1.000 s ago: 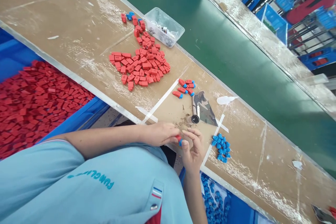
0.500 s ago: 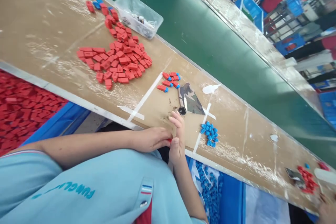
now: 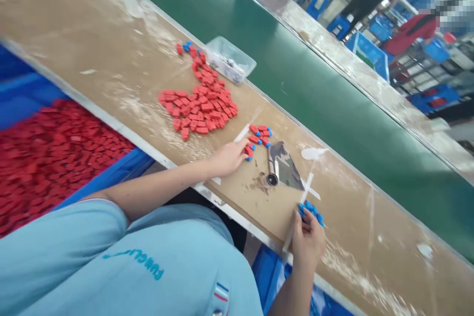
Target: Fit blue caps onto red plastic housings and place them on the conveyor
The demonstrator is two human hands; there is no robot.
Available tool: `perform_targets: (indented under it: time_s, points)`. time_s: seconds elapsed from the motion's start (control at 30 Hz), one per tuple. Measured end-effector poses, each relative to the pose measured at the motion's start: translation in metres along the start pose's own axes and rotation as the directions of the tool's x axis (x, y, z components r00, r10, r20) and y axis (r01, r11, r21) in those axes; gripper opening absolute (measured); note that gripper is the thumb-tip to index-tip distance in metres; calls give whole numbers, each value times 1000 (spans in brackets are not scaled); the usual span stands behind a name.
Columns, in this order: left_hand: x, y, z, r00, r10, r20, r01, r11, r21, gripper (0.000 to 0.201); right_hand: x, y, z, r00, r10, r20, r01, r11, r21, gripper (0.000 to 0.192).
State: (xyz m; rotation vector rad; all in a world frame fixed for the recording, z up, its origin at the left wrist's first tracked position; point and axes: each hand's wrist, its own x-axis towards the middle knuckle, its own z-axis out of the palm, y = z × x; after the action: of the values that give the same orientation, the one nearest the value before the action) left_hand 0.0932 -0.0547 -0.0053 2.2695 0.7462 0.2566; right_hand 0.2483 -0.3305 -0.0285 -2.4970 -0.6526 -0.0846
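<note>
Right hand (image 3: 308, 238), at 5 o'clock on the worktop (image 3: 111, 69), rests fingers on the small pile of blue caps (image 3: 310, 210); whether the grip has closed on one, cannot tell. Left hand (image 3: 227, 157), near centre, pinches a red-and-blue assembled piece (image 3: 249, 150) beside the finished group (image 3: 260, 134). Red parts heap (image 3: 202, 103) lies at 11 o'clock.

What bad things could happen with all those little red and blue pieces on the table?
The left hand is setting a red-and-blue piece beside a small group; a nudge could scatter them. The right hand reaches into the blue caps lying close to the table edge, so some might roll off. The big red pile lies nearby, and pieces could get mixed.
</note>
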Motion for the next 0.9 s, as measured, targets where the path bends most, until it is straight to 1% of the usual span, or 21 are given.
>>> perform_targets:
  time_s: [0.1,0.17,0.23,0.33,0.4,0.5,0.57,0.6,0.67,0.7,0.77,0.8,0.83,0.9]
  points:
    - [-10,-11,-2,996,62,-64,-60,997,41,38,4,4,0,995,96,33,-95,995,-34,42]
    - [-20,-22,-12,988,86,-127,-72,992,107,35,9,7,1,989,128,80,-126,992,-25,38]
    - [-31,-34,-27,974,61,-219,-17,980,198,24,12,10,1,981,157,114,-153,987,-44,35]
    - [-40,-52,-50,935,-13,-355,139,933,333,14,15,10,-1,977,180,112,-166,978,-125,28]
    - [-40,-62,-59,926,-25,-377,182,904,388,12,16,7,-3,976,192,106,-178,975,-130,24]
    - [-37,-71,-63,933,7,-359,149,902,406,7,16,4,-8,949,274,158,-276,961,-14,22]
    - [-37,-72,-61,930,51,-364,87,931,353,5,14,2,-12,934,298,198,-322,941,105,25]
    - [-38,-71,-59,927,74,-368,41,954,296,4,12,1,-15,934,296,201,-331,928,170,29]
    - [-42,-67,-55,927,109,-359,-75,991,107,5,6,-4,-18,941,281,188,-327,897,299,38]
    - [-45,-63,-52,931,120,-345,-132,991,-12,9,4,-7,-18,945,276,176,-322,876,358,43]
    - [-49,-54,-46,943,148,-298,-221,948,-230,19,-1,-17,-17,955,254,154,-297,841,451,49]
    - [-51,-49,-43,947,170,-273,-254,917,-307,21,-2,-23,-16,962,235,141,-274,831,484,49]
    - [-52,-44,-40,947,196,-255,-281,890,-360,22,-3,-28,-15,968,211,133,-250,824,509,48]
    - [-53,-35,-35,941,246,-230,-324,850,-415,19,-3,-39,-11,978,157,135,-206,814,543,46]
